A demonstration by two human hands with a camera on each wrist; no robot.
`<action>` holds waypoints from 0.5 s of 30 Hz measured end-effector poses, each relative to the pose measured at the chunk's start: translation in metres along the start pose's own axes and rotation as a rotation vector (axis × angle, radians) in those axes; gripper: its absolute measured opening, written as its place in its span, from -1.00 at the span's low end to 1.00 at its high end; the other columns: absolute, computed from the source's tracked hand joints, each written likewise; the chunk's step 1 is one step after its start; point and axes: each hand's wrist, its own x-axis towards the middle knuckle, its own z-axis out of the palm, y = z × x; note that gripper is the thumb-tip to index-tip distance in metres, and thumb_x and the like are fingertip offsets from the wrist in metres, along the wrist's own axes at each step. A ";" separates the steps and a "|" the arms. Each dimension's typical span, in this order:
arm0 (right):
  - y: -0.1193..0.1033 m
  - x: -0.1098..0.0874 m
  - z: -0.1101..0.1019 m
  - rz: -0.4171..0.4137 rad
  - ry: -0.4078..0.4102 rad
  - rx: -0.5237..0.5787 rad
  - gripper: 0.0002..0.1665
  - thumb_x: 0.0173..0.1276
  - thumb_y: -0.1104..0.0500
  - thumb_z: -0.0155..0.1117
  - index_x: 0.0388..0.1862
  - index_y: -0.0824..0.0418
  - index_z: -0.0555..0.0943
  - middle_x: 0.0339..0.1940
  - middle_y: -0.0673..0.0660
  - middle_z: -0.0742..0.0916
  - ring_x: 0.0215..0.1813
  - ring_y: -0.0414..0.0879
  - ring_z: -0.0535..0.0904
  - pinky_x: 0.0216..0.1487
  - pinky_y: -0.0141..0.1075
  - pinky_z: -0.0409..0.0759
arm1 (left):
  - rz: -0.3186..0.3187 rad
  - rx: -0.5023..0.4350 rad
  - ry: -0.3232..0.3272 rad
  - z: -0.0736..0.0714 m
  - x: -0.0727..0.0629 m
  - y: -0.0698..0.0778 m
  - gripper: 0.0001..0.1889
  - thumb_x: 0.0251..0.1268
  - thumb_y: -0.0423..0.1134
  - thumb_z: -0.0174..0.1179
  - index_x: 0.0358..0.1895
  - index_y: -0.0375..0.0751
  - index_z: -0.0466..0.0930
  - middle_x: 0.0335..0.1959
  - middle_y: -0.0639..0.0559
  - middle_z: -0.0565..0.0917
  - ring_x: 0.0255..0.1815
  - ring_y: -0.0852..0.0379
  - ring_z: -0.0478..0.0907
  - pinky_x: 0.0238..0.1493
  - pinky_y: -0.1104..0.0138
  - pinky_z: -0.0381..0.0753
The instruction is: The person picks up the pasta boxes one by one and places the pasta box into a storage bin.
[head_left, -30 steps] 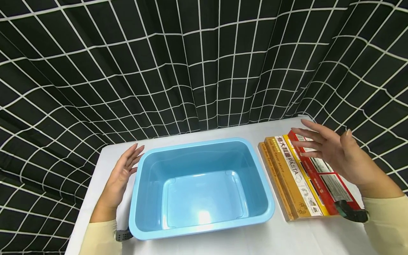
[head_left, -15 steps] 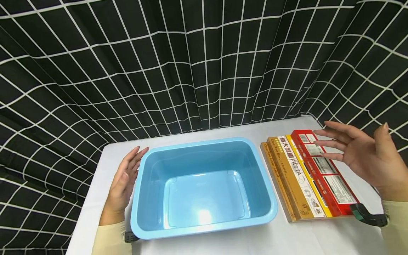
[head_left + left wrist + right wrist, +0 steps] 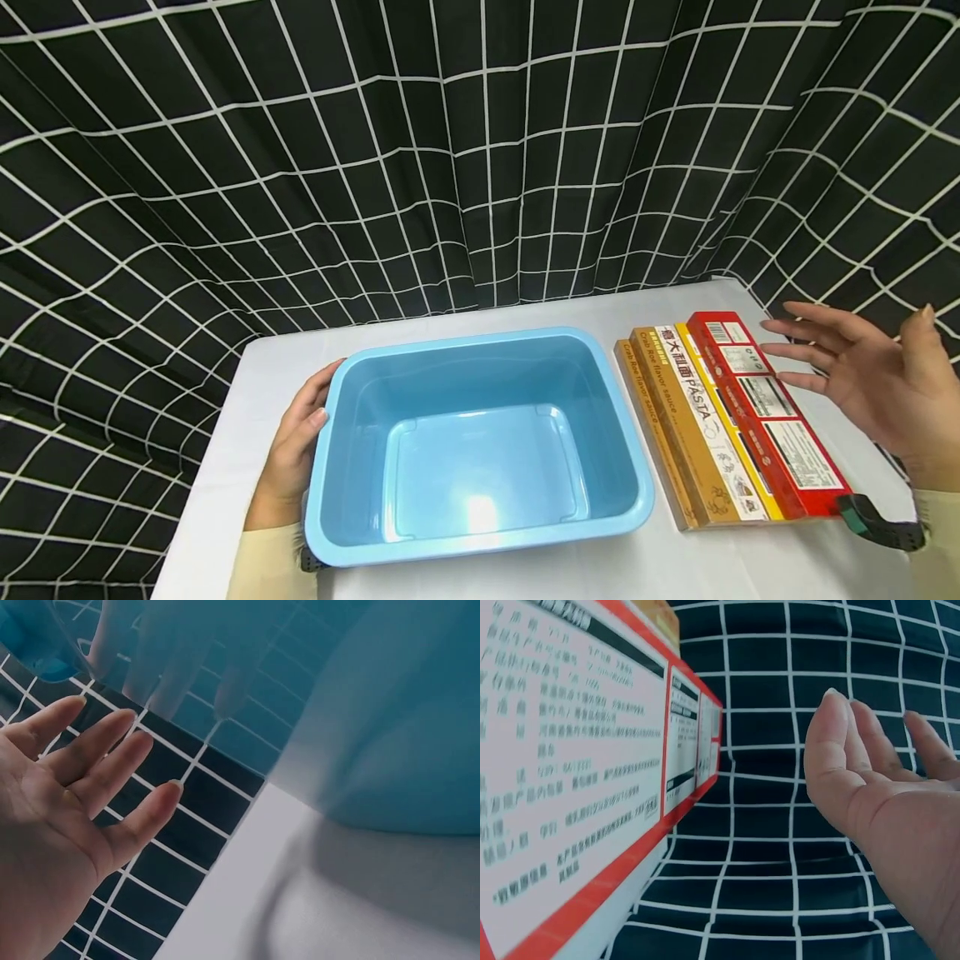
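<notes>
A light blue plastic basin (image 3: 480, 467) stands on the white table. My left hand (image 3: 294, 450) is at its left side, thumb tip right at the rim. In the left wrist view that hand (image 3: 67, 802) has its fingers spread and relaxed along the outer wall, where they are mirrored. To the right of the basin lie pasta boxes: brown ones (image 3: 675, 417) printed "PASTA" and a red box (image 3: 772, 417) with white label panels. My right hand (image 3: 877, 375) hovers beside the red box, palm toward it, fingers extended and holding nothing. The right wrist view shows a space between hand (image 3: 892, 772) and box (image 3: 570, 772).
A black cloth with a white grid (image 3: 480, 167) hangs behind and around the table. White tabletop (image 3: 585, 575) shows in front of the basin. A dark band (image 3: 877, 523) is on my right wrist.
My right hand has moved right, away from over the red box, uncovering its labels. My left hand has closed in on the basin's left rim. Basin and boxes keep their places.
</notes>
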 end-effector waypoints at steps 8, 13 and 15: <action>0.010 -0.004 -0.013 0.023 0.028 0.017 -0.10 0.78 -0.38 -0.49 0.77 0.12 0.23 0.62 0.12 0.47 0.42 0.04 0.59 0.19 -0.16 0.69 | -0.059 -0.005 -0.013 0.008 -0.005 0.004 -0.33 0.53 -0.17 -0.14 0.66 -0.29 0.30 0.50 -0.33 0.48 0.48 -0.19 0.43 0.39 0.16 0.51; 0.013 -0.003 -0.016 0.026 0.049 -0.001 -0.08 0.77 -0.40 -0.47 0.76 0.13 0.26 0.59 0.13 0.50 0.40 0.05 0.61 0.16 -0.15 0.71 | -0.078 0.000 -0.001 0.013 -0.005 0.006 -0.34 0.55 -0.14 -0.14 0.65 -0.31 0.33 0.47 -0.38 0.49 0.46 -0.21 0.46 0.36 0.13 0.55; 0.013 -0.003 -0.015 0.030 0.055 -0.011 -0.09 0.77 -0.39 -0.49 0.76 0.13 0.25 0.59 0.13 0.50 0.39 0.04 0.61 0.16 -0.16 0.71 | -0.085 0.010 0.007 0.013 -0.005 0.007 -0.34 0.56 -0.14 -0.14 0.64 -0.30 0.33 0.46 -0.37 0.50 0.45 -0.20 0.47 0.34 0.14 0.56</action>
